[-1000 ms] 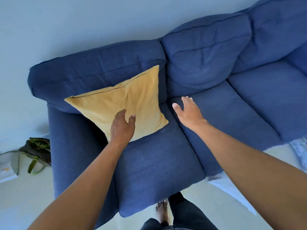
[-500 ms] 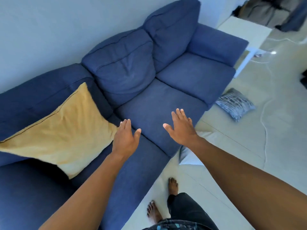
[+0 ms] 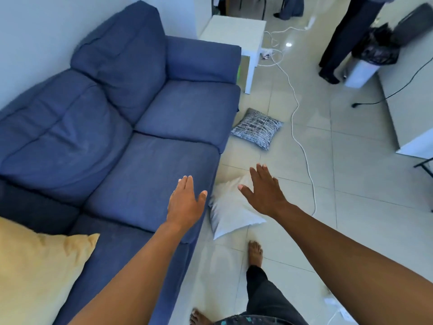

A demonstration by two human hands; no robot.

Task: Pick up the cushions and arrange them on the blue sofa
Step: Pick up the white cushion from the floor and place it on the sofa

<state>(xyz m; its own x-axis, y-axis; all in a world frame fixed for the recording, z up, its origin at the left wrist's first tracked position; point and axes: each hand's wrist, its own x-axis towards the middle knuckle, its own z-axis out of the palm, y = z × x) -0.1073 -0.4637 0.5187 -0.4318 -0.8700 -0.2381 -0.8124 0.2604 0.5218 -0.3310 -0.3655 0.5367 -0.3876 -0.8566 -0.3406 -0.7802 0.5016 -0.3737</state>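
Note:
The blue sofa (image 3: 150, 174) fills the left half of the view. A yellow cushion (image 3: 35, 273) rests on its seat at the lower left. On the floor beside the sofa's front edge lies a white cushion (image 3: 230, 213). Farther off, a black-and-white patterned cushion (image 3: 257, 128) lies on the tiles. My left hand (image 3: 185, 202) hovers open over the sofa's front edge, empty. My right hand (image 3: 263, 191) is open above the white cushion, partly covering it, and holds nothing.
A white cable (image 3: 302, 146) snakes across the tiled floor to the right of the cushions. A white side table (image 3: 234, 31) stands past the sofa's far arm. Another person's legs (image 3: 339, 43) stand at the back right beside a bin. My bare feet are below.
My left hand has come off the yellow cushion, which stays on the sofa. My view and both open hands have swung right, toward the white cushion on the floor.

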